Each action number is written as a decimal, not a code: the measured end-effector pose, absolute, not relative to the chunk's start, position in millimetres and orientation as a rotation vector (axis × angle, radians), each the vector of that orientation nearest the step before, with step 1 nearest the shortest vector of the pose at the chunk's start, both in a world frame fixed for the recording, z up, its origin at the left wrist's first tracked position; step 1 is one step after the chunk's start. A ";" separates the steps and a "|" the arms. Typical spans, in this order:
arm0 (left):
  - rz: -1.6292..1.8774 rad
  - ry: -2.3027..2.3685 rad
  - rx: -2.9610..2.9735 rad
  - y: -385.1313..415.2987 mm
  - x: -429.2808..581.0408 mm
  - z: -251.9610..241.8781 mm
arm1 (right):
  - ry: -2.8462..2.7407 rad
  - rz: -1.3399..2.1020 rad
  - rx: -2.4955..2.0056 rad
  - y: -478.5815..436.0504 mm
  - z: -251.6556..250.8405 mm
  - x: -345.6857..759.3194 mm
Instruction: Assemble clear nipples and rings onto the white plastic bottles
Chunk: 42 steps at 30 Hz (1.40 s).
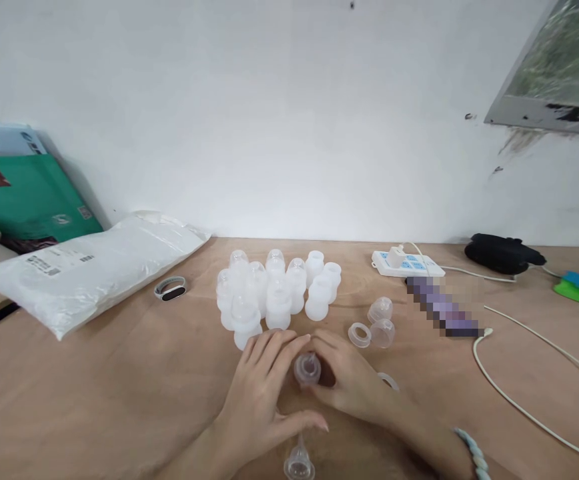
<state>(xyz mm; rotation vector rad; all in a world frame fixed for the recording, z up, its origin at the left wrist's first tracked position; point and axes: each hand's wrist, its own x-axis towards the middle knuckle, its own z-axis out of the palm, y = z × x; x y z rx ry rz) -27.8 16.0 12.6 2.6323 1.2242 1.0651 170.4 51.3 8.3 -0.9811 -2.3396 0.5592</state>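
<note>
Between my hands stands a small baby bottle (307, 369), seen from above with a round ring-shaped top. The fingers and thumb of my right hand (342, 377) curl round its right side. My left hand (264, 393) is open, fingers stretched forward along the bottle's left side and thumb held apart; its fingertips meet those of my right hand. Below my left thumb, at the bottom edge, lies a clear bottle nipple (299, 463). Just beyond my hands stand several white baby bottles (278, 310), many with clear domed caps and some at the right without.
Clear domed caps (382, 333) and a ring (359, 335) lie right of the bottles; another ring (388, 381) is partly behind my right arm. Further right are a power strip (409, 264), blurred phone (442, 310), cable (514, 407) and black pouch (502, 253). Left: fitness band (170, 289), plastic parcel (94, 267).
</note>
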 end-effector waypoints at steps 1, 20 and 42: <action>1.121 1.200 2.626 15.9 -28.7 10.7 | -2.260 0.543 -0.964 54.0 12.1 174.1; 1.361 1.031 2.600 12.9 -30.6 7.2 | -1.942 0.225 -1.121 130.6 35.2 186.7; 1.055 1.311 2.246 23.2 -23.9 2.4 | -1.560 1.055 -0.822 63.1 19.6 164.4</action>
